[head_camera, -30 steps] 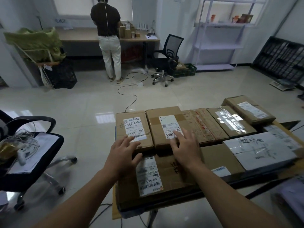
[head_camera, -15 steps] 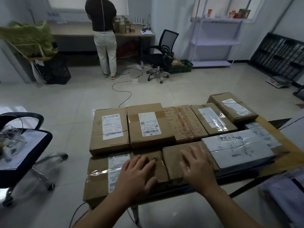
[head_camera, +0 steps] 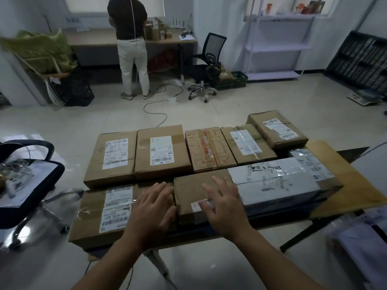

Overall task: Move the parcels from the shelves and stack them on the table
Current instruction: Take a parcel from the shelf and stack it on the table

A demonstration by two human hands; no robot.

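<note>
Several cardboard parcels lie flat in two rows on the wooden table (head_camera: 351,185). My left hand (head_camera: 152,208) rests palm down, fingers spread, on the front-left parcel with a white label (head_camera: 100,212). My right hand (head_camera: 224,201) lies flat, fingers apart, on the plain brown front-middle parcel (head_camera: 192,189). A white-wrapped parcel (head_camera: 276,183) sits to its right. The back row holds a labelled parcel (head_camera: 113,155), another labelled one (head_camera: 161,151), and a red-taped parcel (head_camera: 209,148). Neither hand grips anything.
A white shelf unit (head_camera: 274,45) stands at the back right, with small items on its top level. A person (head_camera: 130,45) stands at a far desk. One black office chair (head_camera: 207,65) is behind the table, another chair (head_camera: 27,185) at my left. A cable (head_camera: 155,109) runs across the floor.
Both hands slid back from the rear row onto the front row of parcels. The view moved closer and shifted left to right across the table.
</note>
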